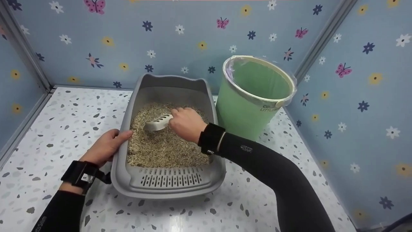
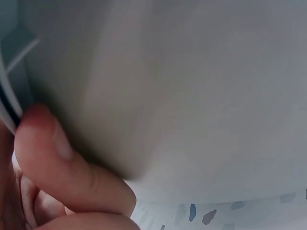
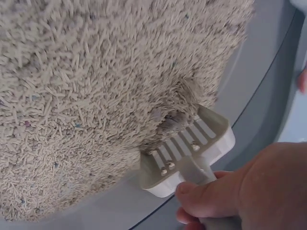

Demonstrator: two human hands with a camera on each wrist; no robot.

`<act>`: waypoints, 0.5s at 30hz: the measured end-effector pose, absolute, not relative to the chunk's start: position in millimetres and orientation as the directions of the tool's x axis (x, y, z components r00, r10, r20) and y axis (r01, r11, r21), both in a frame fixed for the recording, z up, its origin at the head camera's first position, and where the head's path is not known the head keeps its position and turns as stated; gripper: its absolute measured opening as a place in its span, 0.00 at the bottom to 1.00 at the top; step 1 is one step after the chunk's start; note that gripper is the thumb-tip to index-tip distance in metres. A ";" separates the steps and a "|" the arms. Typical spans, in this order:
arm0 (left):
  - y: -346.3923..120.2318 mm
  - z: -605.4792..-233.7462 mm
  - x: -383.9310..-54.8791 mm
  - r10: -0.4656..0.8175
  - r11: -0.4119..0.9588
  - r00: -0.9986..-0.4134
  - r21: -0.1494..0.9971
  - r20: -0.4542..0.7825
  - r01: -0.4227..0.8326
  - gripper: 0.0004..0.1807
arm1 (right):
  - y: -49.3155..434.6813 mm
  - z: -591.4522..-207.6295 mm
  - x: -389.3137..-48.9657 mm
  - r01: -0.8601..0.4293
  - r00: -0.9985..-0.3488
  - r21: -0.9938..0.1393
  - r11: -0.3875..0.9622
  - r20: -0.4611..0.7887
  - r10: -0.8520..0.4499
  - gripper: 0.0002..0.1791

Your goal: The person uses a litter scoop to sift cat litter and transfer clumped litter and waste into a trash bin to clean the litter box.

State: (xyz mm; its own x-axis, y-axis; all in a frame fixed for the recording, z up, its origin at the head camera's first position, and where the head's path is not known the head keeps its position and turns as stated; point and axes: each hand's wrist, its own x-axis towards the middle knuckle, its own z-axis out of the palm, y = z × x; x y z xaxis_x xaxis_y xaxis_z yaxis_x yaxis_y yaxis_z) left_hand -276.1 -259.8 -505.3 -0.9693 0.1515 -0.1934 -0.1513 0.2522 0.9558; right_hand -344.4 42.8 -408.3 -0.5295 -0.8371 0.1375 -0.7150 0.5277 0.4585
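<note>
A grey litter box (image 1: 167, 194) holds pale, pellet-like cat litter (image 1: 167, 148). My left hand (image 1: 104, 146) grips the box's left rim, thumb over the top; in the left wrist view its curled fingers (image 2: 67, 172) are against the box's outer wall. My right hand (image 1: 187, 124) holds a white slotted litter scoop (image 1: 157, 123) by its handle, over the middle of the litter. In the right wrist view the scoop's front edge (image 3: 225, 139) meets the litter beside a small dark furrow, and a few pellets lie on its slots.
Right of the box stands a green bin (image 1: 244, 112) with a cream rim and a clear plastic liner. Box and bin rest on a white speckled surface (image 1: 64, 129). Flower-patterned blue panels (image 1: 180, 42) enclose the back and both sides.
</note>
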 end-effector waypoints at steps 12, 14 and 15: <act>-260.0 -507.2 -279.2 0.146 0.285 -0.973 0.949 -0.180 -0.133 0.36 | 67.3 -394.2 -305.7 -0.783 -0.488 0.463 0.416 -0.041 -0.872 0.14; -259.8 -506.9 -278.5 0.149 0.283 -0.972 0.950 -0.182 -0.134 0.36 | 71.8 -391.9 -301.4 -0.801 -0.472 0.445 0.400 -0.059 -0.880 0.14; -259.5 -506.7 -278.2 0.150 0.280 -0.972 0.950 -0.183 -0.136 0.36 | 74.1 -390.8 -299.5 -0.810 -0.467 0.434 0.394 -0.070 -0.882 0.13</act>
State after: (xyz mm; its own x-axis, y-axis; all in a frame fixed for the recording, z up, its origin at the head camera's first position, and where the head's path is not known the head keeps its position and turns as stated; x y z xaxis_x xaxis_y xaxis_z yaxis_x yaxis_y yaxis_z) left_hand -278.2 -259.5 -506.7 -0.9716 0.1502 -0.1831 -0.1357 0.2805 0.9502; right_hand -299.5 74.1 -390.8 -0.4666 -0.8816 -0.0705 -0.8100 0.3940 0.4344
